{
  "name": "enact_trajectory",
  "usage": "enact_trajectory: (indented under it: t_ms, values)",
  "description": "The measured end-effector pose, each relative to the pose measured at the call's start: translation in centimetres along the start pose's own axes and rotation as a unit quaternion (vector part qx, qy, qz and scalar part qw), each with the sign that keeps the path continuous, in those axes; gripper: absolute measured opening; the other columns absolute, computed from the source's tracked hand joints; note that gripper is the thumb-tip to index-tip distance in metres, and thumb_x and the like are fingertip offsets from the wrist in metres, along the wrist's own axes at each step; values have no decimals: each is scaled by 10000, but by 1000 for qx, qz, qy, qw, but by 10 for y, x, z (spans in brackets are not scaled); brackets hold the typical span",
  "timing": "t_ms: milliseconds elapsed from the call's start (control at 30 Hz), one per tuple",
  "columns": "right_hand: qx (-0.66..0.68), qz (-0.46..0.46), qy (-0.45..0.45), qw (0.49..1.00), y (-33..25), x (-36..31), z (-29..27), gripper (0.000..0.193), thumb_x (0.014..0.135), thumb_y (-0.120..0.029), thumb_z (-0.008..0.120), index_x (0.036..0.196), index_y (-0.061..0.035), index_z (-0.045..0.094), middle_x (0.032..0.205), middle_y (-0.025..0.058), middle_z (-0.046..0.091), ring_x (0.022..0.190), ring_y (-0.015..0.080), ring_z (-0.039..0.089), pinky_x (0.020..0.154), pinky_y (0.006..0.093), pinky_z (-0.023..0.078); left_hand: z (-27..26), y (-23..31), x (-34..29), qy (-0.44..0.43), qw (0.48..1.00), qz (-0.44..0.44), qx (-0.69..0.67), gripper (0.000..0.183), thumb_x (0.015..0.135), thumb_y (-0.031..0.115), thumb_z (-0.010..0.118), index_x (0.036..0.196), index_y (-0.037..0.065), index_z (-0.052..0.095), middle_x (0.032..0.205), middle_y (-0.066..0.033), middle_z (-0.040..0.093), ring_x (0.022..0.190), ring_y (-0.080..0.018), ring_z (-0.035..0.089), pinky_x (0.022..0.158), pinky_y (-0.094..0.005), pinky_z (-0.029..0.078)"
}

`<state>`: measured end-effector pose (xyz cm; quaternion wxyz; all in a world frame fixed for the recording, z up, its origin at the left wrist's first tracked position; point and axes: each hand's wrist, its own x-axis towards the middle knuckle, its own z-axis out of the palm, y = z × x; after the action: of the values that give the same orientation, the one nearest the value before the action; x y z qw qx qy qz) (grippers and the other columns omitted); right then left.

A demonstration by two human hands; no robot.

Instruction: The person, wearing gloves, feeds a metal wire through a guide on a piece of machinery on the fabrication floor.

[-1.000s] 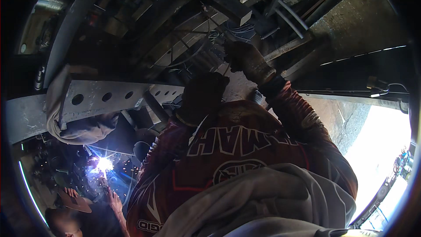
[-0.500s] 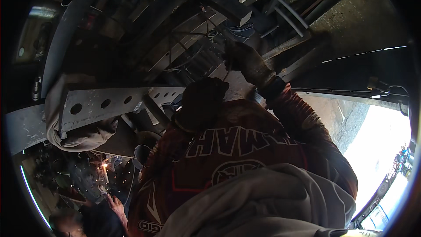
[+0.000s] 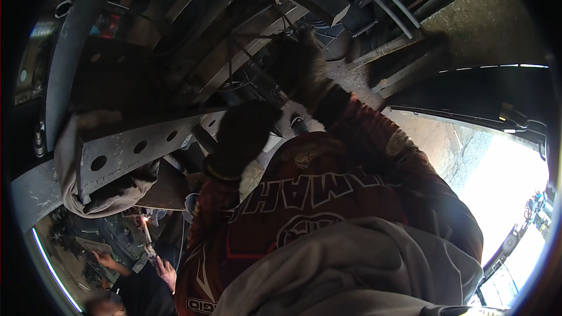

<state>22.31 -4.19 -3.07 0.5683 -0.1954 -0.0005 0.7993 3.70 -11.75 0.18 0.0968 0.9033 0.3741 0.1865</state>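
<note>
My left hand (image 3: 247, 131), in a dark glove, is low in the middle beside the end of a perforated metal bar (image 3: 120, 155). It looks rounded, but shadow hides its fingers. My right hand (image 3: 300, 67), in a dirty work glove, reaches farther forward among thin dark rods (image 3: 234, 58) and loose wires. Motion blur and shadow smear its fingers, so I cannot make out whether it holds anything. Below and between the hands, a dark shoe-like shape (image 3: 298, 124) shows against the pale ground.
Grey cloth (image 3: 111, 199) hangs around the perforated bar's left end. Heavy metal beams (image 3: 316, 3) and curved bars (image 3: 398, 14) crowd the far side. At lower left, another person's hand (image 3: 166, 272) is near a bright glowing spot (image 3: 145, 220). Daylight comes in at right.
My right hand has moved left and slightly forward, deeper among the rods. My left hand has shifted left. The sparks at lower left have died down to a small glow.
</note>
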Motion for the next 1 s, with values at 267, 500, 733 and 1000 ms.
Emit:
enact_trajectory:
  t_ms: [267, 500, 733, 1000]
  values:
    - [-295, -168, -62, 939, 22, 51, -62, 515, 978, -529, 510, 1186, -68, 605, 1055, 111, 646, 1033, 293, 607, 980, 475, 430, -4, -1, 7, 45, 981, 77, 170, 178, 887, 160, 670, 1056, 133, 716, 1010, -24, 698, 944, -194, 656, 828, -362, 513]
    - [-114, -18, -101, 988, -9, 44, -23, 579, 985, -606, 441, 1168, -79, 596, 958, 89, 621, 883, 248, 587, 815, 413, 462, -7, 8, 15, 28, 987, -10, 160, 215, 880, 220, 678, 1074, 132, 712, 1015, -7, 684, 977, -207, 640, 852, -368, 484]
    - [-184, -66, 221, 955, 13, 8, 42, 579, 991, -623, 452, 1072, -70, 605, 835, 48, 573, 705, 199, 575, 672, 402, 517, -5, 6, 22, 87, 965, -45, 241, 260, 912, 271, 662, 1130, 130, 669, 971, -24, 624, 890, -208, 602, 834, -404, 448]
    - [-147, -17, 73, 986, -19, 25, 20, 593, 977, -635, 457, 1036, -59, 585, 802, 57, 581, 648, 229, 586, 602, 391, 518, 11, 10, 46, 98, 969, -31, 223, 262, 897, 286, 692, 1112, 137, 681, 967, -29, 631, 897, -208, 610, 798, -409, 455]
